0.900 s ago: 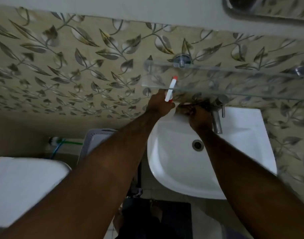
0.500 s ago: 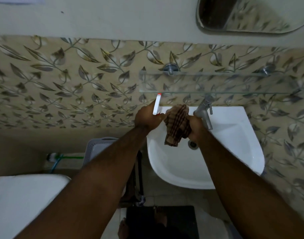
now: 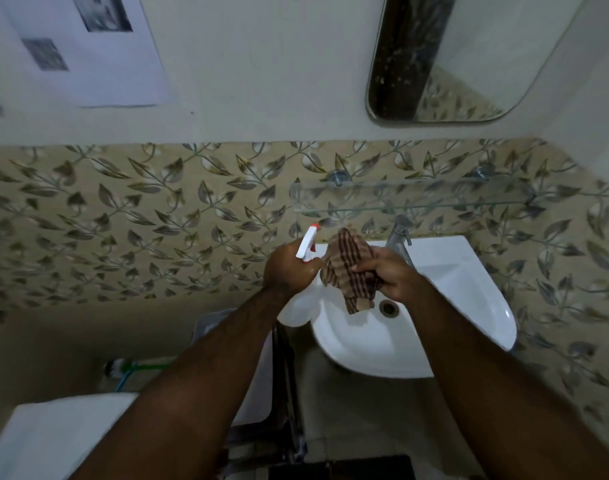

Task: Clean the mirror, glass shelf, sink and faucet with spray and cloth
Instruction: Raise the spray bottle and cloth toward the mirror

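Observation:
My left hand [image 3: 291, 268] grips a spray bottle [image 3: 306, 244] whose white head with a red tip points up at the wall; the bottle's body is hidden under the hand. My right hand [image 3: 388, 271] holds a brown checked cloth [image 3: 348, 271] that hangs over the white sink [image 3: 452, 313], left of the metal faucet [image 3: 400, 239]. The glass shelf [image 3: 417, 199] runs along the leaf-patterned tiles just above the faucet. The mirror [image 3: 469, 53] hangs higher up on the plain wall at the upper right.
A white toilet tank [image 3: 47, 434] sits at the lower left. A pale bin [image 3: 254, 375] stands between it and the sink. A green hose [image 3: 140, 368] runs along the wall base. Papers [image 3: 99, 46] are stuck on the wall at upper left. A dark mat [image 3: 337, 467] lies on the floor.
My right hand has lifted the cloth from beside the faucet and now holds it up over the basin. The view has tilted up, so the mirror shows more fully.

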